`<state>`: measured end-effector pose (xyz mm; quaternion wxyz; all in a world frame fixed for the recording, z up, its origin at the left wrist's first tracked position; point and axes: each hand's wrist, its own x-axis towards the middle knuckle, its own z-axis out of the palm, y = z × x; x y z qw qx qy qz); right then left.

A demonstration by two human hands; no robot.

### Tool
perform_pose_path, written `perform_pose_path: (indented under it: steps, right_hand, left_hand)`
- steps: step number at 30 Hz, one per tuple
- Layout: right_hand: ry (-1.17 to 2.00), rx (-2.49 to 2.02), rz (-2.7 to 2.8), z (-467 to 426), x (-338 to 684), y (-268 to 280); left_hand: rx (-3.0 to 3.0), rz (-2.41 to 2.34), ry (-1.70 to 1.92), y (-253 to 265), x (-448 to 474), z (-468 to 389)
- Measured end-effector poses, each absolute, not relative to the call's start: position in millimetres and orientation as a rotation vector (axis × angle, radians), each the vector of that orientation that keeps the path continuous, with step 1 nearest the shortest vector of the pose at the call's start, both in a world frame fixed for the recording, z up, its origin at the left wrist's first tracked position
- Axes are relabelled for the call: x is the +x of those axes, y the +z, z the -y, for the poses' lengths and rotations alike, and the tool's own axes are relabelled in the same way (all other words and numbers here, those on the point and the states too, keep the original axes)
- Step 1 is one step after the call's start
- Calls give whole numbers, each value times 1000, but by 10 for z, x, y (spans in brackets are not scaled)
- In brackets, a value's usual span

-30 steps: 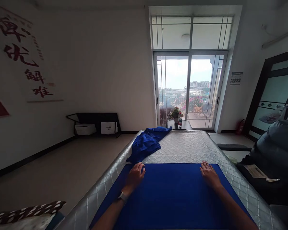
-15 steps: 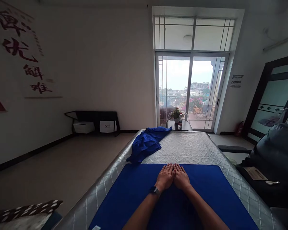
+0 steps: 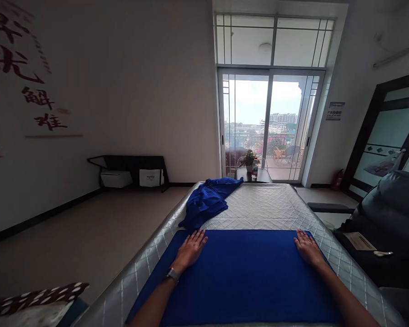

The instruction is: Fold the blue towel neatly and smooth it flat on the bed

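A flat blue cloth (image 3: 248,277) lies spread over the near part of a quilted silver-grey mattress (image 3: 269,204). My left hand (image 3: 191,247), with a watch on the wrist, rests palm down near the cloth's far left corner, fingers stretched out. Near the far right corner, my right hand (image 3: 307,247) lies flat on the same cloth, its fingers also extended. Neither hand grips anything. Just beyond my left hand is a crumpled blue garment (image 3: 206,202), heaped along the mattress's left side.
A black leather chair (image 3: 391,218) with a card and a white spoon-like item stands at the right. Beyond the mattress is a small table with a potted plant (image 3: 249,160) and a bottle. A low black bench (image 3: 136,165) holds white boxes by the wall.
My hands, side by side at the middle of the cloth's far edge before, have slid apart to its left and right corners. The view has shifted slightly.
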<state>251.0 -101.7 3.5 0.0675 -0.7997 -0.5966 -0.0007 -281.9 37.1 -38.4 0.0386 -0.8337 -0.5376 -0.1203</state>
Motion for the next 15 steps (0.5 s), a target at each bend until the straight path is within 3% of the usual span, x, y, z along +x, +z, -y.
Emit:
perform_pose_path:
  steps: [6,15]
  right_hand:
    - [-33,-2387,1740,1189,2705,65]
    - [-166,-2291,1683,1266,2258,438]
  left_hand:
    - [-2350,1917,-414,-405,-3488,-426]
    - [-2325,1913,-501,33,-3303,-168]
